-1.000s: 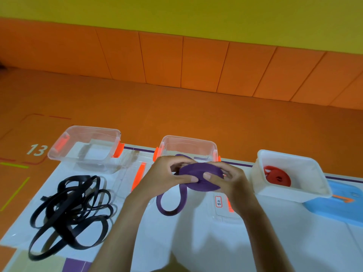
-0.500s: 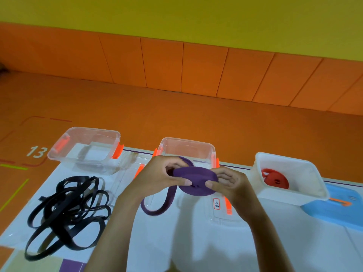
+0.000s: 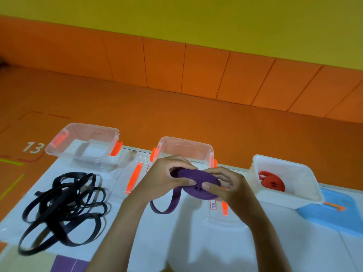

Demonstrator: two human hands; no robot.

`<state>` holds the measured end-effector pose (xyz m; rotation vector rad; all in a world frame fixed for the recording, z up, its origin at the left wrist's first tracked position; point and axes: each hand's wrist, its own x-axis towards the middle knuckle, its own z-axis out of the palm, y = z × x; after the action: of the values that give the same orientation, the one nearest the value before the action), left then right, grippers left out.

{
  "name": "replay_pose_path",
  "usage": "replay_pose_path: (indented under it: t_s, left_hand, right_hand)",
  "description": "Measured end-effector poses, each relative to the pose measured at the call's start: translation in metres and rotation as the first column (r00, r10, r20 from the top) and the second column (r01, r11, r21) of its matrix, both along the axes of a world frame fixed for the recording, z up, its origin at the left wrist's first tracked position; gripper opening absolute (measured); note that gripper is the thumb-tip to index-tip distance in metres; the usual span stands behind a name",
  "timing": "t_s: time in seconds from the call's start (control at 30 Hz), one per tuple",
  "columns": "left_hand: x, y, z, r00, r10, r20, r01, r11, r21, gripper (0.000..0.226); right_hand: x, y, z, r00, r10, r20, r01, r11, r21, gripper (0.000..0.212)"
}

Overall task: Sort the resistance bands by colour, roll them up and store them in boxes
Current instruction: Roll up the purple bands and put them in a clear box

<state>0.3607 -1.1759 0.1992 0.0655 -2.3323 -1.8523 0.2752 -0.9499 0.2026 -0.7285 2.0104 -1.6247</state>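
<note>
Two hands are in view; what do they hold?
Both the left hand (image 3: 167,177) and the right hand (image 3: 227,186) grip a purple band (image 3: 196,183) wound into a flat coil, with the thumbs pressing its near face. A loose tail loops down below the left hand toward the white table (image 3: 196,242). The coil is held just in front of the middle clear box (image 3: 186,140).
Where are the other bands?
A tangle of black bands (image 3: 64,205) lies near the table's left edge, in front of the left clear box (image 3: 92,127). A rolled red band (image 3: 272,181) sits inside the white box (image 3: 275,160) on the right, beside a blue lid (image 3: 337,214).
What room is there around the hands?
All three boxes line the far edge. Clear lids with orange clips (image 3: 133,177) lie flat on the table beside and under the hands. Bare white surface runs between the forearms toward the near edge
</note>
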Motion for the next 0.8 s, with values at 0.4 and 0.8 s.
replay_pose_path:
  t_s: [0.4,0.8]
  left_hand:
    - [0.019,-0.011,-0.031,0.957,0.28,-0.077,-0.289,0.939,-0.186,0.056]
    - [0.034,-0.016,-0.077,0.711,0.65,0.27,-0.688,0.56,0.462,0.019]
  right_hand:
    - [0.011,-0.013,-0.021,0.97,-0.241,-0.024,0.235,0.961,-0.144,0.03]
    - [-0.001,-0.006,-0.038,0.927,-0.346,-0.145,0.325,0.934,-0.148,0.028]
